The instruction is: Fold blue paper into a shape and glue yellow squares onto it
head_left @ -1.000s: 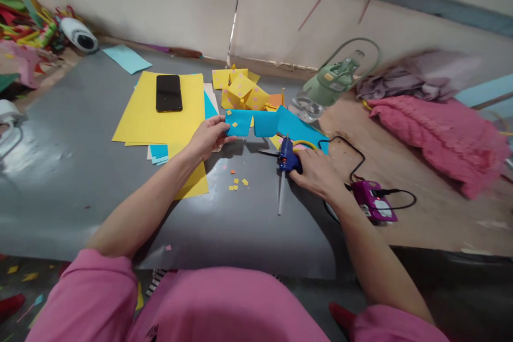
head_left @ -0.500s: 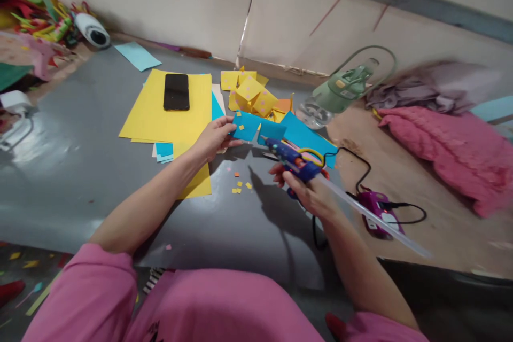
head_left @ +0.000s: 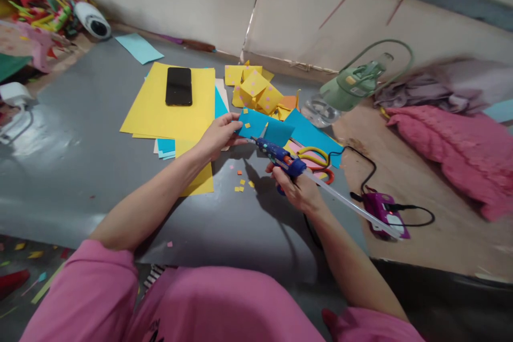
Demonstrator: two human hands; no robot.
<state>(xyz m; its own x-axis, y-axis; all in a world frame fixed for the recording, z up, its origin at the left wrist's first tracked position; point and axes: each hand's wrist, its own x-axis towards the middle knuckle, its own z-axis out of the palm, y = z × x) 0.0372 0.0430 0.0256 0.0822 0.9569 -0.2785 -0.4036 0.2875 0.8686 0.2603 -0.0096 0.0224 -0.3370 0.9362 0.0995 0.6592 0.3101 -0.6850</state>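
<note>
My left hand point(head_left: 221, 134) pinches the left end of a blue paper strip point(head_left: 274, 129), which carries small yellow squares near that end. In my right hand point(head_left: 298, 188) is a dark blue glue gun point(head_left: 278, 155), gripped by its handle, with a long clear glue stick point(head_left: 348, 202) sticking out of its back. The gun's nozzle points left, just below the strip near my left fingers; whether it touches the paper I cannot tell. Several tiny yellow paper squares point(head_left: 241, 188) lie on the grey table below. Scissors with yellow and orange handles point(head_left: 315, 156) lie behind the gun.
A black phone point(head_left: 179, 86) rests on yellow sheets point(head_left: 148, 112). Folded yellow dotted paper pieces point(head_left: 256, 88) are piled at the back, beside a green-topped bottle point(head_left: 348, 85). The gun's cord appears to run near a purple power strip point(head_left: 382, 214). Pink cloth point(head_left: 452, 144) lies at right.
The glue gun has moved left and its nozzle has dropped from the middle of the strip to below its left part. The view has shifted slightly.
</note>
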